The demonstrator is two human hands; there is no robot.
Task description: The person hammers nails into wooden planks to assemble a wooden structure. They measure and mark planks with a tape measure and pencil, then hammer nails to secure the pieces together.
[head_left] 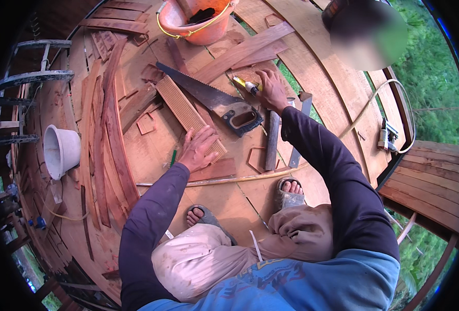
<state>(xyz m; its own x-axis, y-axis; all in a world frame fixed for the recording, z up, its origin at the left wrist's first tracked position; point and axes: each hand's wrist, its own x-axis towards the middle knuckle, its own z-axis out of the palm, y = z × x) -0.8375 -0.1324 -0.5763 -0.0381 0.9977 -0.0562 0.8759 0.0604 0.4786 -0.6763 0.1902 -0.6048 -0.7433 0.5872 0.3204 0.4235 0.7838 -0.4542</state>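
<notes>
My left hand (199,149) lies over the near end of a grooved wooden plank (184,108), fingers stretched across it. The plank slants away to the far left. My right hand (272,89) is farther off to the right, its fingers curled over a small yellow, white and black tool (246,84) whose exact kind I cannot make out. Between the hands lies a handsaw (201,90) with a dark handle, its blade pointing to the far left. Under my right wrist lie a dark bar-like tool (272,141) and a flat grey tool (301,128).
An orange bucket (208,32) with a yellow handle stands at the far side. A white bucket (62,150) tips on the left beside long reddish wood strips (116,129). A nail gun (387,136) with a pale hose lies right, near the platform's edge. Loose boards (245,52) lie beyond the saw.
</notes>
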